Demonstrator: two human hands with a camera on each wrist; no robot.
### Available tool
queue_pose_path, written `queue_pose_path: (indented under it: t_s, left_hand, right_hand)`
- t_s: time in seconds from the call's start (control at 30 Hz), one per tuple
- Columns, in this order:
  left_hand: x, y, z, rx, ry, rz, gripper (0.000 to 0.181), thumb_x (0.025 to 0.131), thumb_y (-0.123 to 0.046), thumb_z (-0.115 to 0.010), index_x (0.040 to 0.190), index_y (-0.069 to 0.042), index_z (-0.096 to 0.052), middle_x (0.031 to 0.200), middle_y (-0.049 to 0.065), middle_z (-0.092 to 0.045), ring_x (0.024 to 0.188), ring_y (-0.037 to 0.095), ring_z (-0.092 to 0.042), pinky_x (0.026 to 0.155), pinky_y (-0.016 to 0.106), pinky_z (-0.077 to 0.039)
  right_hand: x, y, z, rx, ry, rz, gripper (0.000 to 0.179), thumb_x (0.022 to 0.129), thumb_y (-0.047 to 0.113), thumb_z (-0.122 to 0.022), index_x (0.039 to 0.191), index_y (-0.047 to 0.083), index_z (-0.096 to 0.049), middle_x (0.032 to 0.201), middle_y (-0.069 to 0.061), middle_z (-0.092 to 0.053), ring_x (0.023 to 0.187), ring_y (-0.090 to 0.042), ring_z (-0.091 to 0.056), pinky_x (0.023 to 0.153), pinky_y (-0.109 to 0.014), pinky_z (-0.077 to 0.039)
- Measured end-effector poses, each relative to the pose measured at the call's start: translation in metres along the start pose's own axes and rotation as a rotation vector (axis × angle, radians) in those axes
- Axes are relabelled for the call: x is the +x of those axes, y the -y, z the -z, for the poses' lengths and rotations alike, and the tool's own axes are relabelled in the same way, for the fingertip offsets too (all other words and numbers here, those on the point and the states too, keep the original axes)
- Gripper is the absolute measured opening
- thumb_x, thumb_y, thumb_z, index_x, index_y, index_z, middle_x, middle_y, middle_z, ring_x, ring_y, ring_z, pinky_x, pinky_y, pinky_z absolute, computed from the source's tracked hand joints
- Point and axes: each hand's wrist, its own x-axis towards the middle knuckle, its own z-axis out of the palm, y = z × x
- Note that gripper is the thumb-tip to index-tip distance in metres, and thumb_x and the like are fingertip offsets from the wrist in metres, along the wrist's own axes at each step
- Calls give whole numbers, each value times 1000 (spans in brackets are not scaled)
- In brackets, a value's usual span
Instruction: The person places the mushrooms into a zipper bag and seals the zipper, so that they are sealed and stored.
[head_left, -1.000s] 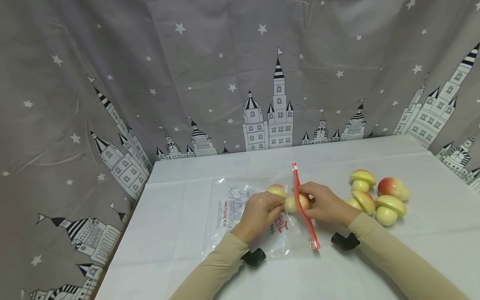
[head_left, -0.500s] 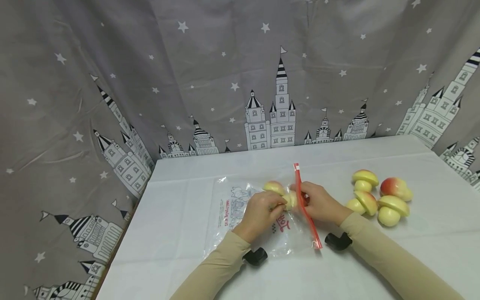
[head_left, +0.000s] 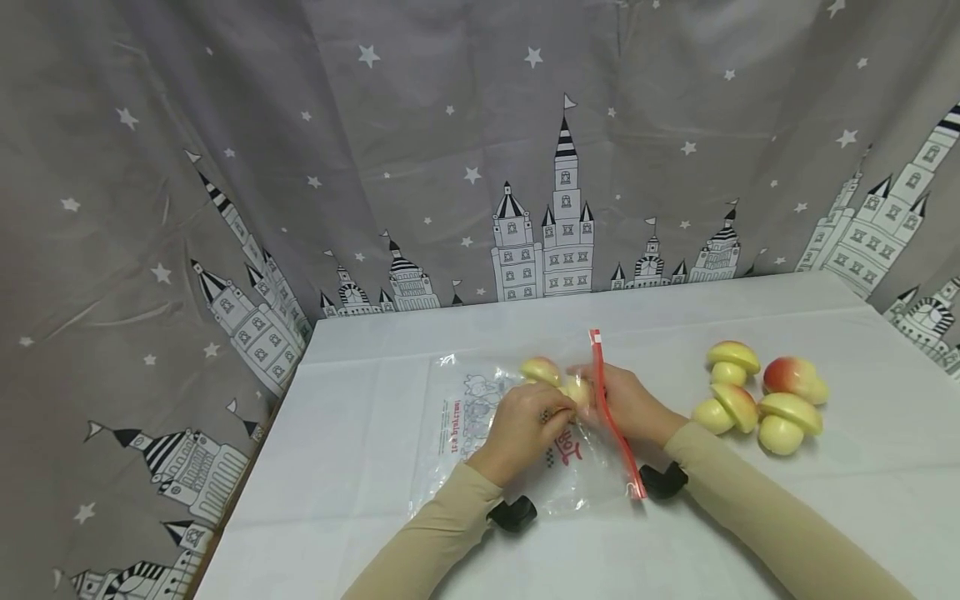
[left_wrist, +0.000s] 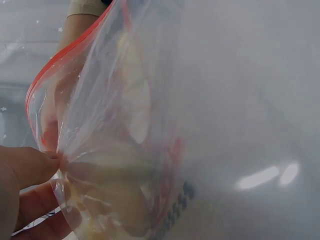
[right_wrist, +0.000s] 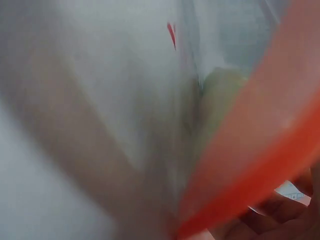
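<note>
A clear zip bag (head_left: 450,467) with a red zip strip (head_left: 615,429) and printed lettering lies on the white table. My left hand (head_left: 521,425) pinches its plastic film between thumb (left_wrist: 35,165) and fingers. Through the bag's mouth reaches my right hand (head_left: 633,404), its fingers around a yellow mushroom-shaped toy (head_left: 577,390), seen through the film. Beside that toy, another yellow-and-red mushroom (head_left: 540,371) lies in the bag. In the right wrist view the red strip (right_wrist: 260,185) crosses in front of the right hand, and the film blurs the yellow toy (right_wrist: 220,95).
To the right on the table (head_left: 360,375) is a cluster of several similar mushrooms (head_left: 780,433), yellow with red patches. Black wrist mounts (head_left: 512,514) sit under both forearms. A grey curtain (head_left: 420,108) with castles and stars hangs behind the table.
The right hand has moved left, deeper through the bag's mouth, along with the mushroom. The other mushroom in the bag has shifted slightly left. The left hand keeps its pinch.
</note>
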Motion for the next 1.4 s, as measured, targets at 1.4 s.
queue_pose_path:
  t_s: [1.4]
  left_hand:
    - [3,5,0,-58,-55,-32,6,86,-12,-77,90,-15,-80,87,-3,-78,83,12,-71,78,27,-55]
  right_hand:
    - [-2,-3,1,153,32,-108,42,85,7,-76,124,-4,-64,99,-16,-76,89,-15,-70,77,-23,-55]
